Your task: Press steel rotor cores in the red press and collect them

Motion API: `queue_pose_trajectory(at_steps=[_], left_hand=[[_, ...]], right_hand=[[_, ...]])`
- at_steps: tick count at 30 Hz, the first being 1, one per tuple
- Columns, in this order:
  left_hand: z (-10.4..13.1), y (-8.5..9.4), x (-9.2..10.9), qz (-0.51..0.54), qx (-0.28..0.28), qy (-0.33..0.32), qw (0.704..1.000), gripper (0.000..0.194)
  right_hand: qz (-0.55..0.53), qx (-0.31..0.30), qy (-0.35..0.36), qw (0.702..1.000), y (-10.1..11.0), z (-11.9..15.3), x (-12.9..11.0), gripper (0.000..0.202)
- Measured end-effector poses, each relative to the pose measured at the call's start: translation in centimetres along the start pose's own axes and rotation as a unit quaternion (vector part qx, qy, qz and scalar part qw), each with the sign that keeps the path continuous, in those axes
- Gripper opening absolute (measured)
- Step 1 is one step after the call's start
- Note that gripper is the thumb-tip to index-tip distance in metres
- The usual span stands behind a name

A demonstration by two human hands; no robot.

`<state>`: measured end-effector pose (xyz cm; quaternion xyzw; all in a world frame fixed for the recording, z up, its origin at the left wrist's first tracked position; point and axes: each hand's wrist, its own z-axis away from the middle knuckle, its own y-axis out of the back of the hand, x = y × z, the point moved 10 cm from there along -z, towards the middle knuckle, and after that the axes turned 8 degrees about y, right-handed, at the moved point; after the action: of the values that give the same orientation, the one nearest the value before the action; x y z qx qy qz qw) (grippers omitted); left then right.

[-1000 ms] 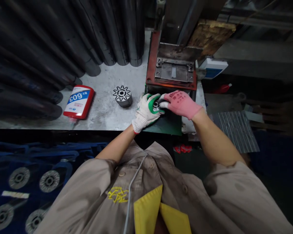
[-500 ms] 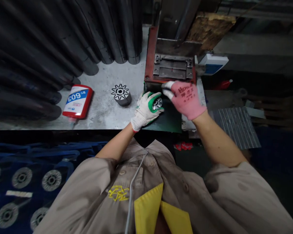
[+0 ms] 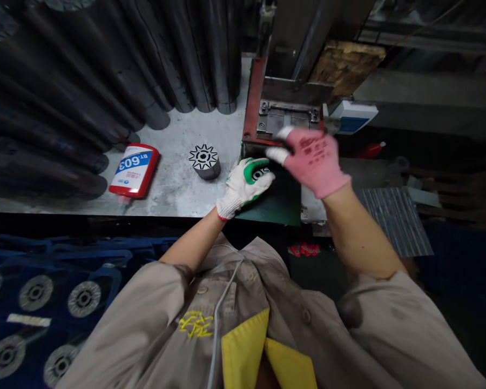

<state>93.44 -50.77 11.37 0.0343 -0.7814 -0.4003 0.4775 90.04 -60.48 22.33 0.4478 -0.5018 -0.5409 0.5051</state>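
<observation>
My left hand (image 3: pixel 248 182), in a white glove with green palm, is wrapped round a round slotted metal core (image 3: pixel 261 174) over the dark green mat. My right hand (image 3: pixel 310 159), in a pink glove with white fingertips, is beside it at the front of the red-framed metal fixture (image 3: pixel 249 121). Its thumb and forefinger point toward the core; motion blurs them, and whether they hold anything is hidden. On the bench left of my hands stands another slotted core (image 3: pixel 203 160).
A red and white bottle (image 3: pixel 133 170) lies on the metal bench (image 3: pixel 170 186). Long dark stacks (image 3: pixel 222 81) fill the back left. A white and blue box (image 3: pixel 354 117) is right of the fixture. Blue racks with round cores (image 3: pixel 84 298) are at lower left.
My right hand has shifted slightly, its fingers blurred near the fixture's front edge. My left hand still holds the core, with its thumb covering more of it. The whole view has shifted a little.
</observation>
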Motion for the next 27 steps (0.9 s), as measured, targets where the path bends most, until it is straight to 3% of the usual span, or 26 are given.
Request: queue_pose_trajectory(at_steps=[3,8,12,15,18,20,23,25,27], left_hand=[[0.0,0.4,0.0,0.015,0.039,0.020,0.999,0.043],[0.5,-0.1,-0.1,-0.021,0.040,0.027,0.999,0.057],[0.7,-0.5,-0.7,-0.048,0.025,0.028,0.998,0.088],[0.5,-0.8,-0.7,-0.040,-0.010,0.004,0.999,0.083],[0.4,-0.8,-0.3,-0.024,-0.036,-0.031,0.999,0.076],[0.3,-0.2,-0.8,-0.013,-0.020,-0.011,1.000,0.077],[0.4,0.6,-1.1,-0.005,-0.008,0.001,1.000,0.082],[0.5,0.8,-0.6,0.000,-0.028,-0.023,0.999,0.082],[0.7,1.1,-0.1,0.009,-0.056,-0.054,0.997,0.080]], right_hand=[[0.052,0.068,-0.066,0.994,2.6,-1.0,2.6,0.049],[0.020,0.076,-0.045,0.996,2.3,-0.9,2.4,0.044],[-0.054,0.042,0.010,0.998,-1.8,0.9,1.0,0.042],[-0.073,-0.026,0.074,0.994,-6.0,1.6,-0.8,0.039],[-0.043,-0.080,0.140,0.986,-7.3,1.7,-2.0,0.037],[-0.034,-0.062,0.145,0.987,-5.7,1.1,-1.5,0.037],[-0.046,0.063,0.076,0.994,-1.2,-0.7,1.4,0.045],[-0.045,0.144,0.038,0.988,0.9,-1.9,3.1,0.054],[-0.041,0.180,0.029,0.982,1.6,-2.7,3.7,0.059]])
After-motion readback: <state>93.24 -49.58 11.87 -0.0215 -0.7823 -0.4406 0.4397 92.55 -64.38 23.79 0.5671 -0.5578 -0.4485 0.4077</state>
